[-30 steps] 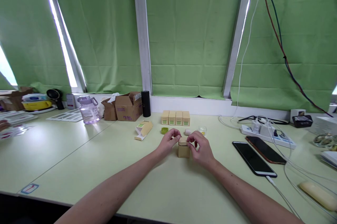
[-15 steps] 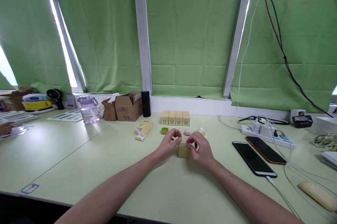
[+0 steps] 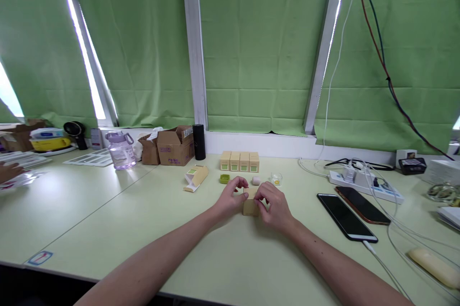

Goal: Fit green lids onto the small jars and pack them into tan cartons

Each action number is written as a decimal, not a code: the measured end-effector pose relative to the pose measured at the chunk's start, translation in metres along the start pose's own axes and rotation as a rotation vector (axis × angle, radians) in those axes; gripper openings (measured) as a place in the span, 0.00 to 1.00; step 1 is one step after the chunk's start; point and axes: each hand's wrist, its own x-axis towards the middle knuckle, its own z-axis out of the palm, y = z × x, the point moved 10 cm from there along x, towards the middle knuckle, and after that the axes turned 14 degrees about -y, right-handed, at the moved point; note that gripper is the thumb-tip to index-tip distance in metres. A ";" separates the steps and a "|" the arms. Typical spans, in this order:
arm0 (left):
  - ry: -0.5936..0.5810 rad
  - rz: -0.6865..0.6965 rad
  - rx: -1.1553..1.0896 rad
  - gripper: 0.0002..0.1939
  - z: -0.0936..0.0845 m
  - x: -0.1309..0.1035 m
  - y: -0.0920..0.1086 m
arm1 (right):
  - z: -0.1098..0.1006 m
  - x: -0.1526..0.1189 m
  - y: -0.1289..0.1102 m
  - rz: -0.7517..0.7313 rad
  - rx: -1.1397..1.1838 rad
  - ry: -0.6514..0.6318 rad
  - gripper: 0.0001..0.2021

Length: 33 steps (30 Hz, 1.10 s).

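A small tan cardboard box [image 3: 250, 208] stands upright on the pale table between my two hands. My left hand [image 3: 232, 198] holds it from the left, with curved fingers round the back and the thumb at the top edge. On the right side, the bent fingers and thumb of my right hand [image 3: 275, 204] grip its upper right edge. Just behind are a green square dish-like piece [image 3: 224, 179], a pale pink cylinder [image 3: 256, 180] and a clear glass cup [image 3: 276, 179] with something yellow low in it. My fingers hide part of the box's top and sides.
Several matching small boxes [image 3: 239, 162] stand in a row at the back; an opened carton [image 3: 196, 178] lies left of them. Two phones [image 3: 347, 217], cables and a power strip [image 3: 366, 186] occupy the right. A water bottle [image 3: 121, 151] and another person's hand [image 3: 10, 171] are left.
My right fingers have shifted slightly left over the box top, whose flap now looks flatter. The other person's hand at the far left has moved further into view.
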 end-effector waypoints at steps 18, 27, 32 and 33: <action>0.245 -0.095 0.080 0.06 -0.026 -0.004 -0.013 | -0.016 -0.007 0.066 0.345 0.044 0.097 0.09; 0.216 -0.077 0.096 0.07 -0.023 -0.002 -0.014 | -0.002 -0.001 0.032 0.151 -0.014 -0.043 0.19; 0.180 -0.116 0.023 0.09 -0.019 -0.004 -0.011 | -0.001 -0.009 0.071 0.430 -0.100 -0.004 0.22; 0.181 -0.120 0.023 0.09 -0.020 -0.004 -0.011 | 0.003 -0.011 0.080 0.488 -0.105 -0.037 0.21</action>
